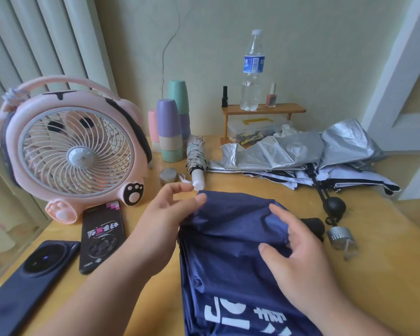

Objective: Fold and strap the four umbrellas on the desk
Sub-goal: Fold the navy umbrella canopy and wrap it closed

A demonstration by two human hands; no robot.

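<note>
A navy blue umbrella (pixel 228 253) with white lettering lies unfolded on the wooden desk in front of me. My left hand (pixel 170 214) pinches a fold of its fabric at the far edge. My right hand (pixel 298 258) presses on the canopy with spread fingers, near its black handle (pixel 313 226). A small patterned umbrella (pixel 196 157) lies rolled up behind, white handle toward me. A silver umbrella (pixel 301 149) lies loose at the back right, on a white one with black trim (pixel 344 180).
A pink fan (pixel 68 151) stands at the left, with two phones (pixel 102 236) in front of it. Stacked cups (pixel 171 127), a candle tin (pixel 168 175) and a small wooden shelf (pixel 262 109) with a water bottle line the wall.
</note>
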